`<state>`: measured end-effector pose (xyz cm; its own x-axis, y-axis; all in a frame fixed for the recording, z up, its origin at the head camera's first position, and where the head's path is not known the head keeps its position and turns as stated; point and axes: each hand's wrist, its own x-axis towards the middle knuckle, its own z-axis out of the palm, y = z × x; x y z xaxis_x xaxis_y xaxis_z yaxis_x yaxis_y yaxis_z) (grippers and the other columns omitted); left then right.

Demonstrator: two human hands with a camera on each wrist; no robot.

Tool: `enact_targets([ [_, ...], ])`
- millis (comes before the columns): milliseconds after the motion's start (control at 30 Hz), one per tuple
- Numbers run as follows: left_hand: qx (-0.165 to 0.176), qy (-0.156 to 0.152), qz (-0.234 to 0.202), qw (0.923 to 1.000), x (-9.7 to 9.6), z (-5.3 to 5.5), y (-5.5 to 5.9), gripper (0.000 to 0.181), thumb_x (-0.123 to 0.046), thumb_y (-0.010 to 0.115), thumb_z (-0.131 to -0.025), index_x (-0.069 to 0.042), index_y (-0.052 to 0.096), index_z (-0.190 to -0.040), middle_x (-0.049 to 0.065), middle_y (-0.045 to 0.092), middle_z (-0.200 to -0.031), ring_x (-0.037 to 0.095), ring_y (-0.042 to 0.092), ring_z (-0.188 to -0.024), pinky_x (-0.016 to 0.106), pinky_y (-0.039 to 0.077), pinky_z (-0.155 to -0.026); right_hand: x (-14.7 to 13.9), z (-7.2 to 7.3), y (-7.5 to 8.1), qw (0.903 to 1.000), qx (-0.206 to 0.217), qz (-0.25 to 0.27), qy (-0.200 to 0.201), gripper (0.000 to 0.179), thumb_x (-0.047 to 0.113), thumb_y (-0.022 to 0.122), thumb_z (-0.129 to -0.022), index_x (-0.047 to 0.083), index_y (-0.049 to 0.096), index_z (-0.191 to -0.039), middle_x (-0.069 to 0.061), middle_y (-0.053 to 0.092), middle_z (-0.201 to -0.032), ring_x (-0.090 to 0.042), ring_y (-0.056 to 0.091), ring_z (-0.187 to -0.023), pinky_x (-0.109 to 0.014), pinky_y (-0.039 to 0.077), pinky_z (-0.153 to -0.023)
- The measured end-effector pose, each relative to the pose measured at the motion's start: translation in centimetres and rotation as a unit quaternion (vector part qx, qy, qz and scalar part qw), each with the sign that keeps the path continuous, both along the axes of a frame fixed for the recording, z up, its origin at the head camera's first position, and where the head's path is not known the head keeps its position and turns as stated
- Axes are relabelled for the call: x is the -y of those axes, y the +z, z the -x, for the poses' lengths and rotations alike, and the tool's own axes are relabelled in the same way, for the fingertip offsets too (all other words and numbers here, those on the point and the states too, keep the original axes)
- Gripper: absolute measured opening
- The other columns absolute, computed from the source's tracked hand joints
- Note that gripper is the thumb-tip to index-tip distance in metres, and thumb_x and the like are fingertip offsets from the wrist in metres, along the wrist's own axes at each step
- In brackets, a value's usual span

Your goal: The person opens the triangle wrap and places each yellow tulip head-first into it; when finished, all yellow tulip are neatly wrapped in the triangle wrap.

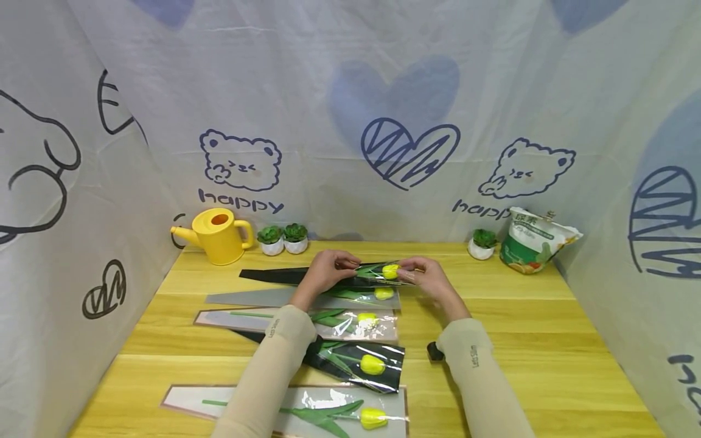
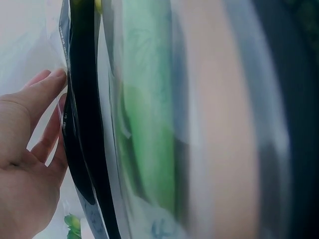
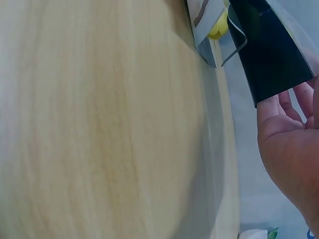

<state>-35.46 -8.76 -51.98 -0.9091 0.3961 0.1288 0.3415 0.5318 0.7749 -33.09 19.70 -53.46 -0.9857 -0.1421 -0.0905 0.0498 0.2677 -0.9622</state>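
In the head view, a yellow artificial tulip point(image 1: 390, 271) in a black-backed clear sleeve point(image 1: 274, 275) lies crosswise at the back of a row of similar flowers. My left hand point(image 1: 331, 267) pinches the sleeve's long edge near the leaves. At the bloom end, my right hand point(image 1: 427, 277) grips the sleeve's wide end. The right wrist view shows the fingers around the black end point(image 3: 271, 55), raised off the table there. Thumb and fingers of the left hand point(image 2: 35, 129) meet at the black edge point(image 2: 82, 99) in the left wrist view.
Nearer me lie wrapped tulips in a grey sleeve point(image 1: 241, 297), a pink-edged sleeve point(image 1: 213, 318), a black sleeve point(image 1: 391, 380) and a white sleeve point(image 1: 186, 396). A yellow watering can point(image 1: 219, 240), small potted succulents point(image 1: 296, 237) and a green-white bag point(image 1: 533, 243) stand along the back.
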Motion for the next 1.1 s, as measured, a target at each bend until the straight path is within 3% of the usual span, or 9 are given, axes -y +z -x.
enact_targets([
  [267, -0.004, 0.009, 0.000, 1.0000, 0.2, 0.1, -0.2, 0.024, -0.013, 0.079, -0.093, -0.015, 0.079, -0.117, 0.002, 0.080, -0.107, 0.018, 0.075, -0.096, 0.037, 0.060, -0.088, 0.0, -0.2, 0.2, 0.9989, 0.016, 0.044, 0.000, 0.031, 0.011, 0.063, -0.104, -0.002, 0.064, -0.132, -0.020, 0.068, -0.128, -0.014, 0.074, -0.097, -0.030, 0.060, -0.092],
  [500, -0.014, 0.042, 0.019, 0.9988, 0.4, 0.6, -0.3, 0.022, -0.011, 0.079, -0.092, -0.014, 0.080, -0.114, 0.004, 0.080, -0.105, 0.022, 0.075, -0.098, 0.040, 0.060, -0.089, -0.1, 0.0, 0.3, 0.9956, 0.013, 0.093, 0.002, 0.036, 0.009, 0.048, -0.110, -0.008, 0.055, -0.140, -0.030, 0.058, -0.141, -0.030, 0.068, -0.121, -0.037, 0.053, -0.107],
  [733, -0.023, 0.042, 0.032, 0.9983, 0.4, 1.1, -0.6, 0.020, -0.011, 0.080, -0.092, -0.013, 0.081, -0.111, 0.005, 0.080, -0.105, 0.022, 0.075, -0.097, 0.040, 0.060, -0.088, -0.4, -0.2, 0.2, 0.9973, 0.009, 0.072, -0.012, 0.039, 0.009, 0.056, -0.107, -0.009, 0.053, -0.142, -0.030, 0.056, -0.142, -0.038, 0.061, -0.128, -0.043, 0.050, -0.110],
  [933, -0.033, 0.026, 0.056, 0.9975, 0.3, 1.3, -0.8, 0.021, -0.011, 0.078, -0.093, -0.013, 0.080, -0.114, 0.005, 0.079, -0.110, 0.022, 0.074, -0.101, 0.040, 0.059, -0.093, -0.9, -0.2, 0.0, 0.9995, -0.014, 0.016, -0.023, 0.045, 0.010, 0.062, -0.104, 0.000, 0.053, -0.147, -0.024, 0.055, -0.146, -0.040, 0.058, -0.130, -0.047, 0.050, -0.110],
  [1100, -0.030, 0.017, 0.073, 0.9968, 0.4, 1.2, -0.8, 0.024, -0.012, 0.076, -0.095, -0.011, 0.078, -0.119, 0.006, 0.078, -0.115, 0.024, 0.073, -0.106, 0.042, 0.058, -0.096, -1.1, -0.2, -0.2, 0.9998, -0.013, -0.012, 0.012, 0.044, 0.012, 0.061, -0.105, 0.002, 0.054, -0.148, -0.021, 0.051, -0.152, -0.040, 0.057, -0.132, -0.049, 0.051, -0.109],
])
